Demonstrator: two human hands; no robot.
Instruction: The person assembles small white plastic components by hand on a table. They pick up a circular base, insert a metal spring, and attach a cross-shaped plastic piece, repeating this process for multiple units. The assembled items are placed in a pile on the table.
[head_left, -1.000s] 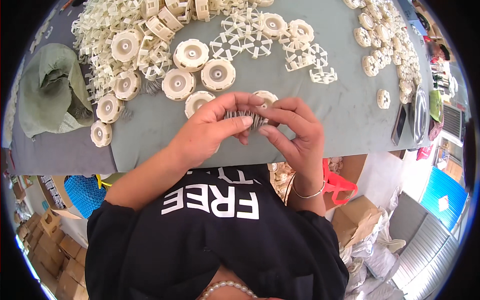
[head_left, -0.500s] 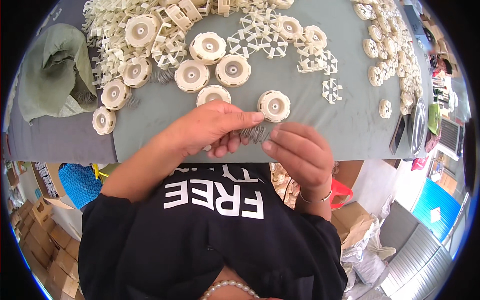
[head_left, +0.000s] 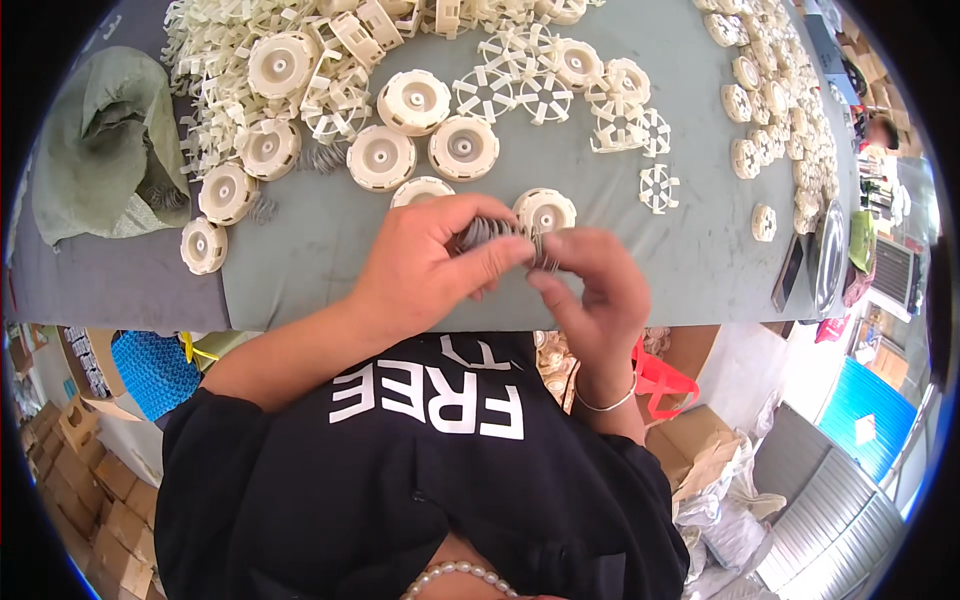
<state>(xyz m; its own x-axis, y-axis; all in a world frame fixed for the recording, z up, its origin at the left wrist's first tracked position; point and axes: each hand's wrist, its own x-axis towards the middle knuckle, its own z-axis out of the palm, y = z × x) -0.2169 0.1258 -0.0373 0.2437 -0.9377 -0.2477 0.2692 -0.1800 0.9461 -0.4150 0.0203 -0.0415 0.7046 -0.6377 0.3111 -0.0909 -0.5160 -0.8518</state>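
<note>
Grey coils between two hands at the cloth-covered desk

Person at the grey cloth-covered desk, both hands together near its front edge. Left hand curled round a bunch of thin grey metal coil springs, thumb laid along them. Right hand at the outer end of the springs, thumb and forefinger near each other; motion blur there, cannot tell whether they pinch the wire.

Just beyond the fingers: a round cream plastic disc with a hollowed centre. More such discs farther up the desk, beside a heap of pale cream plastic clip pieces. One pale spoked plastic ring lies apart. Dull green cloth sack on the left, grey coils showing at its opening.

Writing: large white block capitals across the chest of the black short-sleeved shirt, a second line above them partly lost in folds. At far right, a blue ribbed sheet bears a white diamond-shaped label, its print too small to read.
</note>
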